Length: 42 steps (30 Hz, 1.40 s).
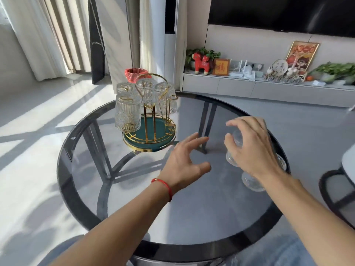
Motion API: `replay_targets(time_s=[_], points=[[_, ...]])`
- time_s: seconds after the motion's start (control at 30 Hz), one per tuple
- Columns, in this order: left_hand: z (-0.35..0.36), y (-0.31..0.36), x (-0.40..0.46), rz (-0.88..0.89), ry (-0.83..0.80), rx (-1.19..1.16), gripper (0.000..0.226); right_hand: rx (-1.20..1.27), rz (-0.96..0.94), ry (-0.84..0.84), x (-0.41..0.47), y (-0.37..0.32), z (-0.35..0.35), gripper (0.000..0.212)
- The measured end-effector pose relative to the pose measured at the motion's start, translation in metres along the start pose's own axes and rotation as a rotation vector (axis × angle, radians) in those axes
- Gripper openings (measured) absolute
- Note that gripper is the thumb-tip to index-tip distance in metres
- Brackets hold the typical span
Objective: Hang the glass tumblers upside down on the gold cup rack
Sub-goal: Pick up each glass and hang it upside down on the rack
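On the round smoked-glass table (80,169), the right hand (251,150) grips a clear ribbed glass tumbler (237,143) from above; the left hand (184,160) hovers empty, fingers spread; four inverted tumblers (127,114) hang on the gold wire cup rack (151,121) beyond.

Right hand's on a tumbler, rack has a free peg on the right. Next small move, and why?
Probably lift the tumbler clear of the glass table and carry it toward the gold rack. The right hand already wraps it, the left hand is open and empty, four tumblers already hang upside down, and the right-side peg looks free.
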<state>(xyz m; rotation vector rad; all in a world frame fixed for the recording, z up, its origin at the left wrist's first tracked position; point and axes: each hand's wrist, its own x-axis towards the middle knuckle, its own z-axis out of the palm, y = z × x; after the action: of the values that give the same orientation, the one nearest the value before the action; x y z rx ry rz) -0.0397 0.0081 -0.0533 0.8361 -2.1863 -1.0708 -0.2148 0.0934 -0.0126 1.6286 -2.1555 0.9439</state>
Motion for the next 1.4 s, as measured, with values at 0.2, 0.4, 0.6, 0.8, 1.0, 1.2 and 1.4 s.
replay_targets(time_s=[0.2,0.4,0.6,0.8,1.0,1.2,1.4], points=[[0.021,0.015,-0.009,-0.01,-0.078,-0.205,0.074,0.006,0.325,-0.137,-0.057,0.062,-0.023,0.071],[0.027,0.014,-0.016,-0.086,-0.092,-0.243,0.071,0.305,0.606,-0.292,-0.07,0.086,-0.019,0.102],[0.038,0.01,-0.016,-0.041,-0.176,-0.121,0.063,0.301,0.51,-0.205,-0.074,0.083,-0.035,0.084],[0.048,0.02,-0.027,0.003,-0.327,-0.204,0.088,0.612,0.244,-0.318,-0.076,0.06,-0.042,0.084],[0.046,0.026,-0.032,0.07,0.04,-0.14,0.075,0.741,0.23,-0.432,-0.068,0.029,-0.012,0.09],[0.014,0.014,-0.01,-0.186,0.228,-0.459,0.082,1.02,0.515,-0.391,-0.056,0.001,0.014,0.046],[-0.008,-0.001,0.008,-0.144,0.206,-0.46,0.088,1.441,0.815,-0.35,-0.036,-0.026,0.04,0.036]])
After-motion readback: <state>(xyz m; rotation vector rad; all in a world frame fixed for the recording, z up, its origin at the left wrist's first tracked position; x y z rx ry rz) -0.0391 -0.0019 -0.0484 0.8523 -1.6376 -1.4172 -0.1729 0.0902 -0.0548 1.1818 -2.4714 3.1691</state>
